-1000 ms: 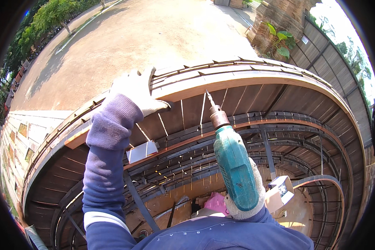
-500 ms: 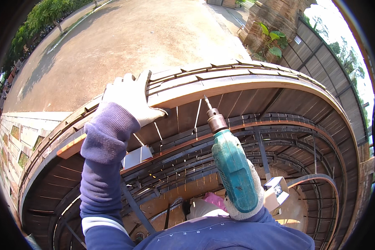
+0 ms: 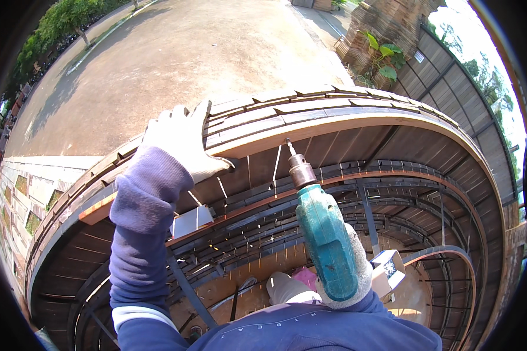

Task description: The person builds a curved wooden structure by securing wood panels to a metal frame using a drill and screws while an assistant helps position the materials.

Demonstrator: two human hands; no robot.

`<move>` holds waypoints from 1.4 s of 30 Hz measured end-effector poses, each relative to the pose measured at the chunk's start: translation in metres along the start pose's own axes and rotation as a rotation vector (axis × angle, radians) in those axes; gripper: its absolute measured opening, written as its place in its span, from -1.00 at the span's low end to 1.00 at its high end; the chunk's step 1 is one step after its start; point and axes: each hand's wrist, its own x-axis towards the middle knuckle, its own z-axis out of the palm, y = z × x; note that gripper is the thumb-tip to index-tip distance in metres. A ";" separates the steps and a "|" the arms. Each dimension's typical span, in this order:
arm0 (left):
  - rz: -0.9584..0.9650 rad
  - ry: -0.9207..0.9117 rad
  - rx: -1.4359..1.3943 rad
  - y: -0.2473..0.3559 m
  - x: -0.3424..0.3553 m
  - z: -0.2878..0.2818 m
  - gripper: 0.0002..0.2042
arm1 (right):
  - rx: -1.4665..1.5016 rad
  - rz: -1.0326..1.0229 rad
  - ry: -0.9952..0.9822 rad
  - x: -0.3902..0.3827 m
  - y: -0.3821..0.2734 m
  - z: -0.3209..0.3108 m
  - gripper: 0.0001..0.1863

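Note:
My left hand [image 3: 178,138], in a whitish work glove, grips the curved wooden rail [image 3: 328,122] with its fingers over the top and its thumb on the inner side. The gloved right hand [image 3: 360,266] is wrapped round the teal power drill [image 3: 328,240], mostly hidden behind its body. From the dark chuck [image 3: 301,170] a short bit [image 3: 290,146] points up and away from me, its tip at the rail's inner face. How deep the tip sits cannot be made out.
Slatted curved walls with dark metal frames [image 3: 367,213] ring me. A white box [image 3: 191,222] rests on an inner ledge at left. An opened small box [image 3: 387,272] stands right of the drill. Beyond the rail lie bare ground [image 3: 175,64] and leafy plants [image 3: 383,55].
The drill has shifted slightly up and left, and less of its bit shows at the rail. My left hand keeps its hold on the rail, its sleeve moved a little left.

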 end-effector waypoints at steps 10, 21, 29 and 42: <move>-0.021 -0.041 -0.025 0.001 0.002 -0.002 0.10 | 0.609 0.298 0.098 0.005 0.023 0.002 -0.55; 0.005 -0.003 -0.019 0.001 0.001 -0.005 0.06 | 0.489 0.283 0.118 0.014 -0.019 0.004 -0.49; 0.029 0.078 -0.002 -0.003 -0.002 0.005 0.04 | 0.062 0.079 0.048 0.016 -0.017 0.001 -0.52; -0.018 0.011 -0.010 0.000 0.004 -0.001 0.05 | 0.197 -0.014 -0.207 0.023 -0.029 -0.023 -0.32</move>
